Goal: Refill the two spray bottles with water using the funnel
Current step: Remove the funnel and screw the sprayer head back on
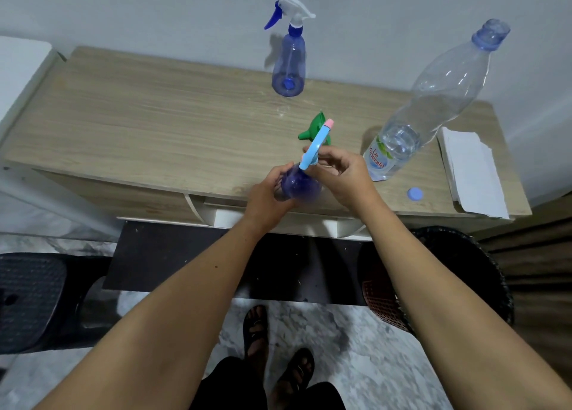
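At the centre of the frame the fingers of the left hand [268,197] curl round the rounded body of a small purple spray bottle [298,187], while the right hand [342,174] grips it at the neck, just under its light-blue trigger head [315,145], which points toward the upper right. The bottle looks see-through and apparently empty, so it should be light; its thin plastic wall will likely give under a hard squeeze, and the smooth curve may slip, so the body grip with a second hold on the stiffer collar seems the sound one for twisting the head off. Just behind the hands a green funnel [315,126] lies on its side on the wooden table [154,125]. A second spray bottle [289,66], blue with a white-and-blue head, stands at the upper centre near the wall. At the right a tall uncapped water bottle [430,106], partly filled and probably the heaviest piece, stands with its blue cap [415,194] lying below it, folded tissues [467,174] beside.
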The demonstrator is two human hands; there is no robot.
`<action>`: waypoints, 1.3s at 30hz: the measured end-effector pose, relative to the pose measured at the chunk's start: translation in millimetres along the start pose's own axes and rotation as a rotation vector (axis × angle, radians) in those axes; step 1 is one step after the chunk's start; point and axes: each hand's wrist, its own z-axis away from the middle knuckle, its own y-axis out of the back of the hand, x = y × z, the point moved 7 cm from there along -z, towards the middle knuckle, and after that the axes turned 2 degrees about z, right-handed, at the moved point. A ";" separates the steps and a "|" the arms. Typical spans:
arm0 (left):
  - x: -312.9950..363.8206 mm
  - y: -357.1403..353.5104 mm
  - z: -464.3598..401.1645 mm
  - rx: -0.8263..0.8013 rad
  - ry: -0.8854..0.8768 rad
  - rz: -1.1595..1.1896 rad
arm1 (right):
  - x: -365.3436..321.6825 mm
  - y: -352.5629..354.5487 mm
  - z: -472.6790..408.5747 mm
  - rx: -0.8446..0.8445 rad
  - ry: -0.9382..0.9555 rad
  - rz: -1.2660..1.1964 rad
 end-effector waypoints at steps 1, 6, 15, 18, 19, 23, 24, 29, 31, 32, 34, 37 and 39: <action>0.3 -0.3 0.0 0.000 -0.006 -0.006 | 0.4 0.9 0.3 0.014 0.000 -0.005; 1.3 -1.5 0.3 -0.009 -0.015 -0.012 | 2.1 -1.7 -0.7 0.064 -0.032 -0.061; -3.6 -1.0 -0.4 -0.010 0.003 0.025 | -3.6 -3.7 -2.6 0.032 -0.032 -0.049; -1.8 -0.2 0.6 -0.005 0.016 0.046 | -2.5 -1.8 -4.3 0.039 -0.046 -0.057; -0.9 -0.6 1.1 0.000 0.014 0.043 | -2.7 -1.1 -2.9 0.007 -0.045 -0.069; 2.5 -1.7 2.3 0.005 0.001 0.027 | -3.7 -0.6 -1.0 -0.075 0.041 -0.009; 2.6 -1.5 1.9 0.007 0.001 0.027 | -3.7 0.0 -1.9 -0.063 0.062 0.017; 0.8 0.3 2.3 0.024 -0.008 0.008 | -8.5 -4.1 -0.9 0.068 0.166 0.148; 0.0 0.1 2.7 0.038 -0.001 0.006 | -10.2 -6.4 2.1 0.131 0.192 0.176; 0.2 0.1 2.9 0.042 0.002 0.000 | -10.7 -7.3 2.8 0.153 0.197 0.186; 1.0 0.0 2.8 0.045 0.002 -0.019 | -11.3 -8.1 2.7 0.169 0.185 0.190; 5.2 -0.3 3.9 0.045 -0.007 -0.065 | -8.2 -5.7 3.4 0.162 0.160 0.177; 7.3 -0.9 4.8 0.046 -0.013 -0.096 | -6.2 -4.6 5.4 0.158 0.143 0.169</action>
